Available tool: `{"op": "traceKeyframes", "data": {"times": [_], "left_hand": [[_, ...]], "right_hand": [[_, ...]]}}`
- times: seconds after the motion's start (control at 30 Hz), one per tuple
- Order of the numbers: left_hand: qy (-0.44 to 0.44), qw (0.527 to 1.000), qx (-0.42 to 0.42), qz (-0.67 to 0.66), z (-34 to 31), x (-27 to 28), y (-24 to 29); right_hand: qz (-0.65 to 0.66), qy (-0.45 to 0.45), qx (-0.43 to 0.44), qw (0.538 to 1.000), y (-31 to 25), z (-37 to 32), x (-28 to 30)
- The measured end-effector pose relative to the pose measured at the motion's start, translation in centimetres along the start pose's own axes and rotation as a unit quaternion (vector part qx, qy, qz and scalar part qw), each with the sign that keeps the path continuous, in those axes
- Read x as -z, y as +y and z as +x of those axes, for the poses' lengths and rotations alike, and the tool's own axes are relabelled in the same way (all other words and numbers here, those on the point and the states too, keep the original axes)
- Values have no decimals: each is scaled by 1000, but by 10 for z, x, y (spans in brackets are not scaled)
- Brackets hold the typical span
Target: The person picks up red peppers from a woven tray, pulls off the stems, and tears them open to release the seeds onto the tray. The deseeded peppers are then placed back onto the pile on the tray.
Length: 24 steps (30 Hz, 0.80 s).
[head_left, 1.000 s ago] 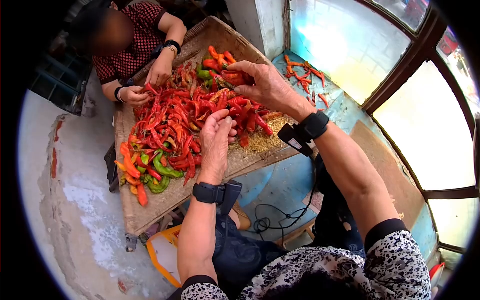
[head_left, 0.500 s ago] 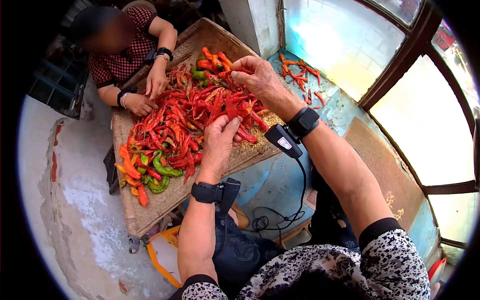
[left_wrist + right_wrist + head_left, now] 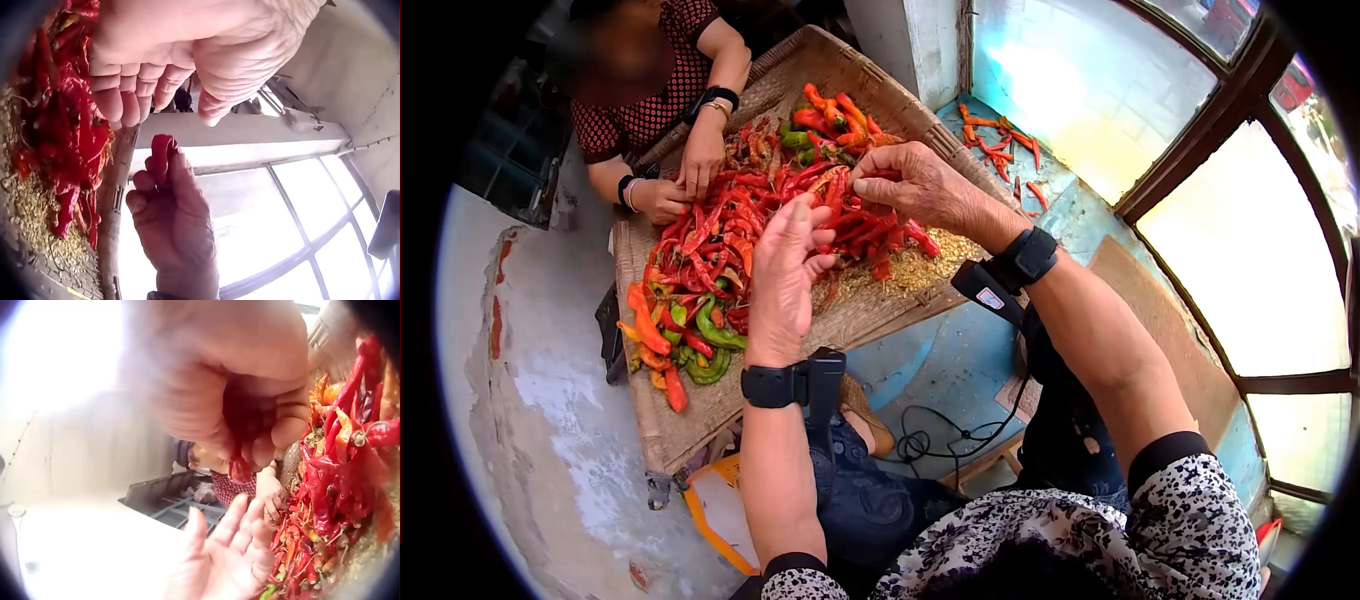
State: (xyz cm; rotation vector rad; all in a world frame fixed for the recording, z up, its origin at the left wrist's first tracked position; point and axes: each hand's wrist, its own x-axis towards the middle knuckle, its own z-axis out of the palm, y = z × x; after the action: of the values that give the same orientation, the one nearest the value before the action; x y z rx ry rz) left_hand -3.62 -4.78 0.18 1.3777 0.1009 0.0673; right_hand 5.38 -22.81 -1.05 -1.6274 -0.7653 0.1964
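Observation:
My right hand (image 3: 925, 190) pinches a red chili pepper (image 3: 164, 156) between thumb and fingers, above the tray. In the right wrist view the pepper's tip pokes out below the fingertips, while the rest is hidden inside the hand. My left hand (image 3: 780, 275) is held up to the left of it with loosely bent fingers, palm showing and nothing in it. Under both hands lies a heap of red chili peppers (image 3: 735, 200) on a woven tray (image 3: 670, 435). Yellowish seeds (image 3: 920, 272) are spread along the tray's near right part.
Across the tray another person's hands (image 3: 698, 165) work at the heap's far left edge. Green peppers (image 3: 718, 330) lie at the heap's left end. Several orange-red peppers (image 3: 1000, 140) lie on a blue surface by the window. A black cable (image 3: 930, 440) runs below the tray.
My left hand was at a red pepper near the right hand; now it has moved left and its fingers have loosened. My right hand has stayed over the heap's right side.

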Motion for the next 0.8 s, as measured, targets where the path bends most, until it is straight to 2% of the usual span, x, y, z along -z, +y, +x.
{"op": "traceKeyframes", "data": {"times": [0.03,0.1,0.17,0.2,0.27,0.3,0.37,0.4,0.43,0.47,0.5,0.57,0.63,0.73,0.8], "left_hand": [[-18,999,-2,40,0,-12,-4],[-31,990,-5,139,3,-21,-17],[-18,993,0,119,3,-18,-17],[-7,995,1,101,4,-15,-15],[61,996,-47,48,8,-1,-6],[92,991,-95,-5,11,15,-2],[174,951,-174,-185,15,52,10],[206,928,-168,-262,14,72,14],[283,899,-130,-307,15,83,17],[301,900,-94,-300,13,92,14],[319,900,-57,-292,11,95,10],[198,938,-29,-284,11,94,-5],[126,968,10,-218,8,67,-8],[72,996,-3,-56,6,36,-16],[36,999,5,37,6,24,-22]], "right_hand": [[-35,-14,51,998,2,1,-4],[-56,-25,64,996,4,1,-11],[-53,-33,58,996,3,1,-7],[-56,-7,49,997,3,3,-3],[-96,48,38,993,4,5,11],[-182,87,36,979,6,6,19],[-294,84,3,952,19,4,32],[-294,86,2,952,28,1,33],[-381,63,6,922,37,-2,32],[-465,37,10,884,46,-3,32],[-466,37,11,884,47,-3,29],[-495,0,-32,869,52,-1,23],[-508,1,-48,860,46,2,21],[-471,42,-35,881,37,7,24],[-413,145,43,898,28,10,23]]}}
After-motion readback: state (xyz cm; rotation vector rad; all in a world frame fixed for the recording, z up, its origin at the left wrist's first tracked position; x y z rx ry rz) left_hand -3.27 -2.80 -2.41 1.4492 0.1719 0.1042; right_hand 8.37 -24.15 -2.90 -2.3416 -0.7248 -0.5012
